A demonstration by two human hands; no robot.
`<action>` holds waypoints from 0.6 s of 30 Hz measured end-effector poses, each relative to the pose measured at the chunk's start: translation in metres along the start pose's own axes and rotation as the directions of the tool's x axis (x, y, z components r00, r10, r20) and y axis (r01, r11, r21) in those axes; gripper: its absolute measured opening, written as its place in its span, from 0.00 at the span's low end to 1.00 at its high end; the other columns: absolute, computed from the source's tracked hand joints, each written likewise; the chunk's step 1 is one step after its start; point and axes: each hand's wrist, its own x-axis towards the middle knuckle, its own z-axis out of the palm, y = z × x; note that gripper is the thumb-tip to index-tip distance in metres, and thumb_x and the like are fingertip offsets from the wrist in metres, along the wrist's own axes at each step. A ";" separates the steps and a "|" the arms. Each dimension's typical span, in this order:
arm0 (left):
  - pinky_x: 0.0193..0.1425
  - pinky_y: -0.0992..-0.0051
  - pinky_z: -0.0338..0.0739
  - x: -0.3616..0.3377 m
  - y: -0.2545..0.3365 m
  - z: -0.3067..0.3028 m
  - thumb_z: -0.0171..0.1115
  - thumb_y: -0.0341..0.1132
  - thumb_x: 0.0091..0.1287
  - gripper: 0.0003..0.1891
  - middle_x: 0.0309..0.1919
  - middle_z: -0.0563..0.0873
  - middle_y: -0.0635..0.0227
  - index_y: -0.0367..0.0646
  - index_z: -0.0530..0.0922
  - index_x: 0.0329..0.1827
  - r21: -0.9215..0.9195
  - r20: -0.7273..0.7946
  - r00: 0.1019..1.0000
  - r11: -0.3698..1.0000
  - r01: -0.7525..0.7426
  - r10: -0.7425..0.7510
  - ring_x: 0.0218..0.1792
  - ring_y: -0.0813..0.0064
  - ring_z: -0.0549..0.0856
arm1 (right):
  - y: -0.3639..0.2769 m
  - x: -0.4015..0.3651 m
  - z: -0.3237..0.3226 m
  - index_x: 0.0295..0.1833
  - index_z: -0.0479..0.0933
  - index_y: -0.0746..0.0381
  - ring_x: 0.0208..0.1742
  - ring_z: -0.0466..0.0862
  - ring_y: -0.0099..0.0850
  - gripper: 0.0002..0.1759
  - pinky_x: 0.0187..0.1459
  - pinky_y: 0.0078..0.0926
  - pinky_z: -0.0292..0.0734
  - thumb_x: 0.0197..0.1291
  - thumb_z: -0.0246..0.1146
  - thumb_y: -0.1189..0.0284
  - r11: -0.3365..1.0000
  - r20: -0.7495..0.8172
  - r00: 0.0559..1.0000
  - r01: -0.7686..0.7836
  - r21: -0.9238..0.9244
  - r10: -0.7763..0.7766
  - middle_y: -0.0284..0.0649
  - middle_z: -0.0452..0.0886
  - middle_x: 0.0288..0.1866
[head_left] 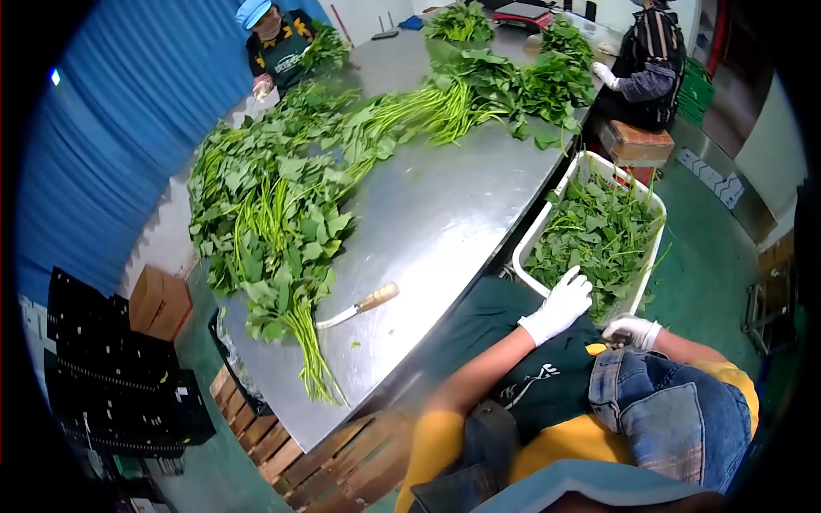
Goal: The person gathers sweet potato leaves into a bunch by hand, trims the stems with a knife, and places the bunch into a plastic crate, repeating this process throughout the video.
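My left hand (pixel 560 308), in a white glove, is at the near rim of a white plastic crate (pixel 530 232). Its fingers are extended and somewhat apart, with nothing visible in them. My right hand (pixel 633 331), also gloved in white, is by the crate's near right corner, close to my dark green apron (pixel 487 329). Its fingers are curled, and what they hold, if anything, is hidden. Loose green leaves and stems (pixel 590 227) fill the crate. On the metal table (pixel 428 231) lies a curved knife with a wooden handle (pixel 377 297), beside bundles of leafy greens (pixel 278 222).
Across the table stands a person in a blue cap (pixel 255 13); another person (pixel 646 73) sits at the far right, one gloved hand on the table edge. A cardboard box (pixel 160 302) and stacked black crates (pixel 120 376) stand left. Wooden pallets (pixel 316 457) lie beneath the table.
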 end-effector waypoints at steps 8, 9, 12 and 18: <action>0.67 0.60 0.63 -0.009 -0.007 0.003 0.55 0.33 0.49 0.03 0.30 0.74 0.65 0.47 0.76 0.22 -0.016 -0.072 0.997 1.000 0.002 -0.003 0.42 0.67 0.76 | 0.002 0.005 -0.003 0.33 0.78 0.62 0.23 0.80 0.32 0.10 0.27 0.28 0.77 0.47 0.64 0.67 0.913 0.031 0.991 -0.135 0.385 0.133 0.40 0.82 0.27; 0.67 0.60 0.62 -0.011 -0.007 0.001 0.55 0.33 0.49 0.03 0.30 0.74 0.65 0.47 0.76 0.22 -0.009 -0.044 0.999 1.000 -0.012 0.012 0.42 0.67 0.76 | 0.003 0.009 0.007 0.30 0.78 0.61 0.25 0.80 0.32 0.09 0.29 0.28 0.77 0.47 0.64 0.67 0.912 -0.045 0.989 -0.115 0.394 0.144 0.40 0.81 0.25; 0.67 0.61 0.62 -0.013 -0.005 -0.005 0.54 0.33 0.50 0.04 0.29 0.74 0.65 0.46 0.77 0.22 -0.017 -0.011 0.999 0.999 0.033 -0.033 0.40 0.67 0.76 | -0.007 -0.002 0.006 0.31 0.78 0.61 0.27 0.80 0.31 0.08 0.32 0.27 0.78 0.48 0.64 0.68 0.920 0.016 0.986 -0.160 0.357 0.165 0.40 0.81 0.27; 0.60 0.64 0.66 -0.017 -0.006 -0.001 0.55 0.32 0.49 0.04 0.27 0.74 0.65 0.46 0.78 0.22 -0.034 -0.028 0.996 0.996 0.087 -0.088 0.39 0.66 0.76 | -0.015 -0.046 -0.019 0.42 0.79 0.69 0.34 0.82 0.25 0.15 0.38 0.20 0.78 0.47 0.65 0.72 0.978 0.038 0.988 -0.144 -0.150 0.151 0.38 0.83 0.34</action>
